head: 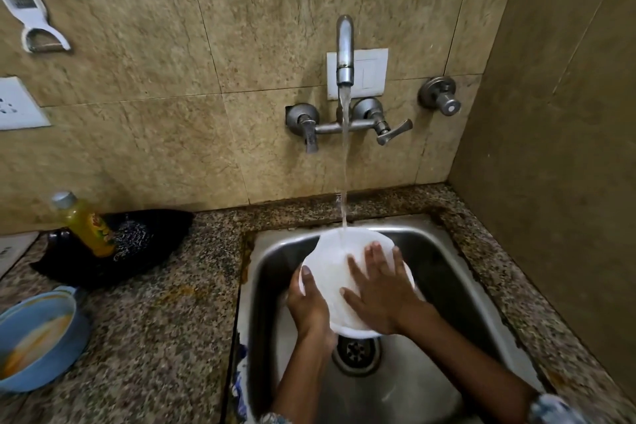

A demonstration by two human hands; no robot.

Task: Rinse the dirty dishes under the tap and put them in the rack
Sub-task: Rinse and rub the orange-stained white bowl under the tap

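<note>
Head view: white plate [332,272] tilted over sink [447,272], under tap [345,48] stream.
Left hand [308,303]: grips left rim, thumb over edge.
Right hand [382,289]: fingers spread flat on face.
Handling: likely rigid, wet, slippery, breakable; hold by opposite rims.

Left hand [308,303] grips (thumb up); right hand [380,289] flat.

Plate [344,272] in sink [440,251], under tap [345,48]

White plate [335,272], tilted, under running tap [345,48], over steel sink [444,272]
</note>
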